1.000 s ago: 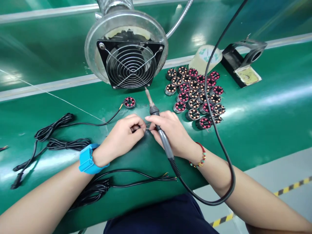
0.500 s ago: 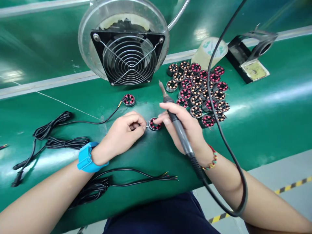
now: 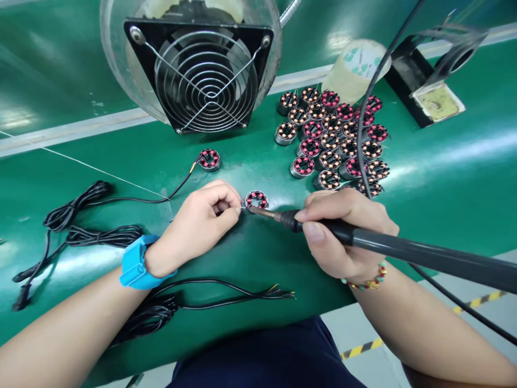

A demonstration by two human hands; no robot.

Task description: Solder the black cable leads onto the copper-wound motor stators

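Observation:
My left hand (image 3: 208,213) rests low over the green bench, thumb and forefinger pinched on a thin silvery wire (image 3: 243,207) that reaches the near left rim of a small motor stator (image 3: 264,202) with red windings. Most of what lies under the palm is hidden. In my right hand (image 3: 347,229) is a soldering iron (image 3: 407,252), gripped like a pen. Its tip points left and meets the stator's lower edge, close to the wire; actual contact is hard to make out.
Behind stands a fan (image 3: 210,97) with a wire guard. Several stators (image 3: 329,140) crowd the right, near a tape roll (image 3: 357,67) and an iron stand (image 3: 407,75). Another stator (image 3: 210,160) has a cable attached. Coiled cables (image 3: 105,235) lie left; more cables (image 3: 157,315) lie in front.
My right hand has swung the soldering iron from pointing up and away to lying nearly level, its tip now at the stator. The right fingers have left the stator. My left hand keeps its pinch.

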